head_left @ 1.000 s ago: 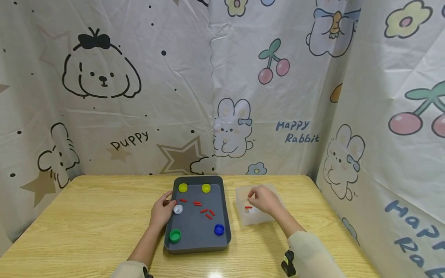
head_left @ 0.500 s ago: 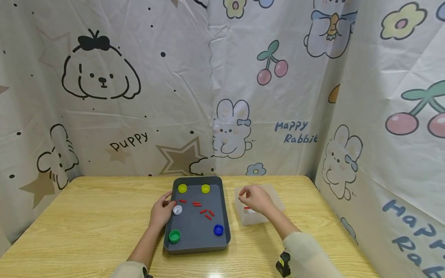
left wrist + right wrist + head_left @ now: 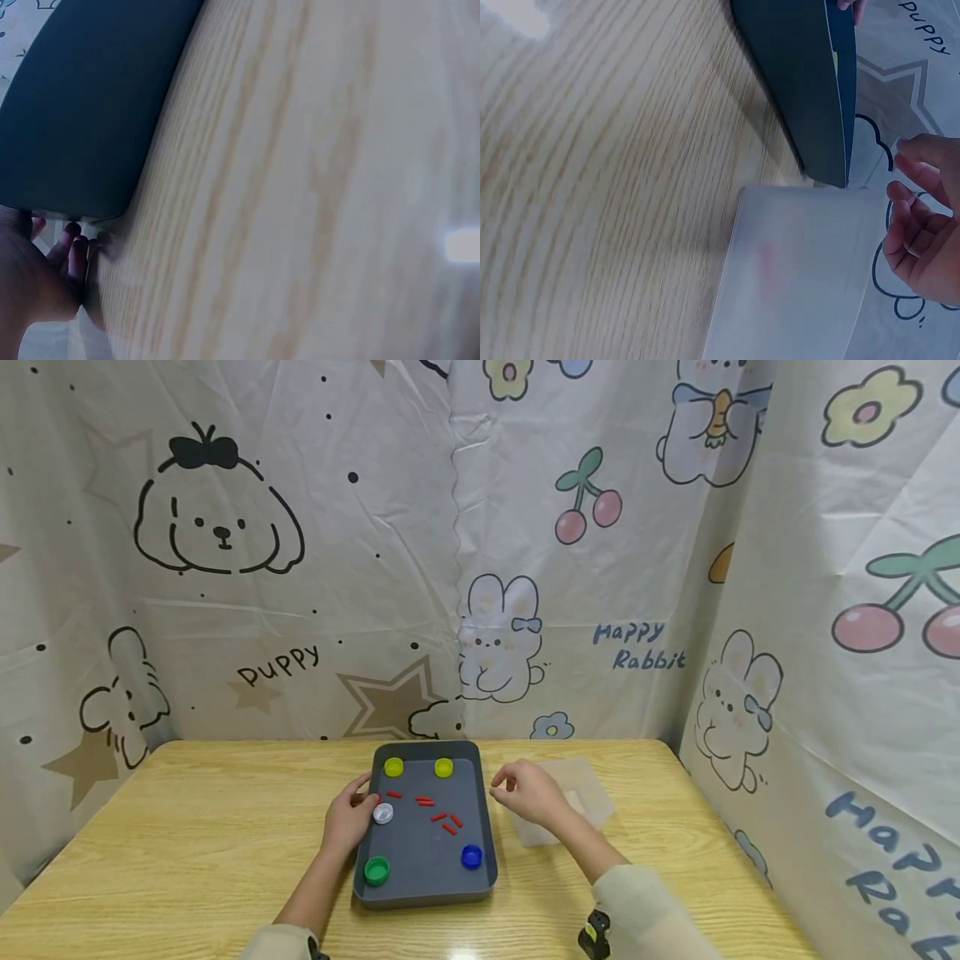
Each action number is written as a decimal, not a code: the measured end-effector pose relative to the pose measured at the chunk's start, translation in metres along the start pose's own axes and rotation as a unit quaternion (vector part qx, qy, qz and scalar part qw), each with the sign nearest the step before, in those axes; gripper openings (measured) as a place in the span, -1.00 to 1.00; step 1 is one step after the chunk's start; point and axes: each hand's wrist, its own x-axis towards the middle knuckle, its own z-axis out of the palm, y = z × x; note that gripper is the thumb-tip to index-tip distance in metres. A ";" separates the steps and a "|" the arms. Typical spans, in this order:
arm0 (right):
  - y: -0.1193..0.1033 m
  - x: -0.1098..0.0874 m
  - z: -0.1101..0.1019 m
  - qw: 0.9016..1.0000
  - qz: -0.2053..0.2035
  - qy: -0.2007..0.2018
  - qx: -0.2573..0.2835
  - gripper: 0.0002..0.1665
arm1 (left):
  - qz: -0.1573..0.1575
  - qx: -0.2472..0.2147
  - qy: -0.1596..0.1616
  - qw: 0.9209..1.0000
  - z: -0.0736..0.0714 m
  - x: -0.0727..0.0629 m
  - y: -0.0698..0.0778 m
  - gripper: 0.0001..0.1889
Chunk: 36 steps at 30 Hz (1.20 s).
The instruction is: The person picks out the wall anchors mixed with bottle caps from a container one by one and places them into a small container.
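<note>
A dark grey tray [image 3: 420,877] lies lengthwise on the table. My left hand [image 3: 348,822] grips its left rim, thumb over the edge and the other fingers outside; in the left wrist view that hand [image 3: 45,277] shows beyond the tray wall. Inside are several short red sticks [image 3: 424,801], a clear cap [image 3: 383,813] beside my left thumb, a green cap [image 3: 377,871], a blue cap [image 3: 472,857] and two yellow caps [image 3: 444,767]. My right hand [image 3: 528,793] hovers between tray and box, thumb and fingertips drawn together; I cannot tell whether something small is between them.
A translucent plastic box [image 3: 596,789] stands right of the tray, partly hidden by my right hand. A reddish blur [image 3: 769,270] shows through its wall in the right wrist view. A printed curtain [image 3: 420,568] hangs behind the wooden table [image 3: 240,810].
My right hand has moved left, from over the box to beside the tray's right rim. The left hand, the tray and its contents have stayed in place.
</note>
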 end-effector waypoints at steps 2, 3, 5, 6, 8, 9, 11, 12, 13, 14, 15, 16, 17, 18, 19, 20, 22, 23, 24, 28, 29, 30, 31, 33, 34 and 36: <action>-0.004 0.001 0.002 1.000 -0.009 -0.004 -0.001 -0.90 | 0.000 -0.002 0.000 1.000 0.000 0.000 0.001 -0.50; -0.005 0.001 0.004 1.000 -0.013 -0.006 -0.002 -0.90 | 0.000 -0.003 0.000 1.000 0.000 0.000 0.001 -0.50; -0.009 0.001 0.006 1.000 -0.023 -0.010 -0.008 -0.89 | 0.000 -0.003 0.001 1.000 0.000 -0.001 0.002 -0.51; -0.010 0.001 0.008 1.000 -0.027 -0.012 -0.010 -0.90 | 0.000 -0.003 0.001 1.000 0.000 -0.001 0.002 -0.51; -0.014 0.001 0.011 0.999 -0.035 -0.019 -0.015 -0.90 | 0.000 -0.004 0.002 1.000 0.000 -0.001 0.002 -0.51; -0.016 0.001 0.012 0.999 -0.039 -0.022 -0.018 -0.90 | 0.000 -0.004 0.002 1.000 0.000 -0.001 0.001 -0.51; -0.019 0.001 0.016 0.998 -0.046 -0.027 -0.025 -0.90 | 0.000 -0.005 0.001 1.000 0.000 0.000 0.001 -0.51; -0.020 0.001 0.018 0.998 -0.046 -0.030 -0.027 -0.89 | 0.000 -0.006 0.001 1.000 0.001 0.000 0.000 -0.51; -0.021 0.001 0.020 0.998 -0.047 -0.033 -0.030 -0.89 | 0.000 -0.007 0.001 1.000 0.001 0.000 0.000 -0.51; -0.022 0.002 0.022 0.998 -0.048 -0.035 -0.031 -0.89 | 0.001 -0.008 0.001 1.000 0.001 0.000 0.001 -0.51; -0.024 0.002 0.024 0.998 -0.048 -0.037 -0.032 -0.89 | 0.002 -0.008 0.002 1.000 0.000 0.000 0.001 -0.51; -0.025 0.002 0.026 0.998 -0.047 -0.039 -0.032 -0.89 | 0.003 -0.007 0.002 1.000 0.000 0.000 0.001 -0.51; -0.026 0.002 0.028 0.997 -0.048 -0.040 -0.033 -0.88 | 0.004 -0.006 0.004 1.000 0.000 -0.001 0.002 -0.51; -0.028 0.002 0.029 0.997 -0.049 -0.042 -0.033 -0.88 | 0.006 -0.005 0.005 1.000 0.000 -0.001 0.001 -0.51; -0.029 0.002 0.031 0.997 -0.050 -0.044 -0.034 -0.88 | 0.007 -0.004 0.004 1.000 0.000 -0.001 0.002 -0.51; -0.031 0.002 0.032 0.997 -0.052 -0.045 -0.036 -0.88 | 0.008 -0.003 0.004 1.000 -0.001 -0.001 0.002 -0.51; -0.034 0.002 0.035 0.996 -0.054 -0.049 -0.041 -0.88 | 0.009 -0.003 0.003 1.000 -0.001 -0.001 0.001 -0.51; -0.035 0.002 0.036 0.996 -0.055 -0.051 -0.045 -0.88 | 0.011 -0.003 0.004 1.000 -0.001 -0.001 0.001 -0.51; -0.036 0.002 0.037 0.996 -0.054 -0.054 -0.047 -0.88 | 0.013 -0.004 0.004 1.000 0.000 -0.001 0.000 -0.51; -0.039 0.004 0.044 0.995 -0.047 -0.061 -0.058 -0.89 | 0.029 -0.007 0.018 0.999 0.000 -0.001 0.000 -0.53; -0.040 0.004 0.046 0.995 -0.047 -0.060 -0.060 -0.89 | 0.031 -0.010 0.020 0.999 0.000 -0.002 0.000 -0.53; -0.040 0.005 0.048 0.995 -0.047 -0.059 -0.060 -0.90 | 0.033 -0.012 0.019 0.999 0.000 -0.002 0.000 -0.53; -0.041 0.005 0.050 0.995 -0.048 -0.058 -0.060 -0.90 | 0.033 -0.013 0.020 0.999 0.000 -0.002 0.000 -0.53; -0.043 0.005 0.053 0.995 -0.051 -0.059 -0.056 -0.90 | 0.027 -0.013 0.017 0.999 0.000 -0.002 0.000 -0.52; -0.044 0.004 0.055 0.995 -0.053 -0.060 -0.056 -0.90 | 0.024 -0.012 0.014 1.000 0.000 -0.002 0.001 -0.52; -0.046 0.004 0.058 0.995 -0.055 -0.064 -0.053 -0.89 | 0.016 -0.012 0.006 1.000 0.000 -0.001 0.000 -0.51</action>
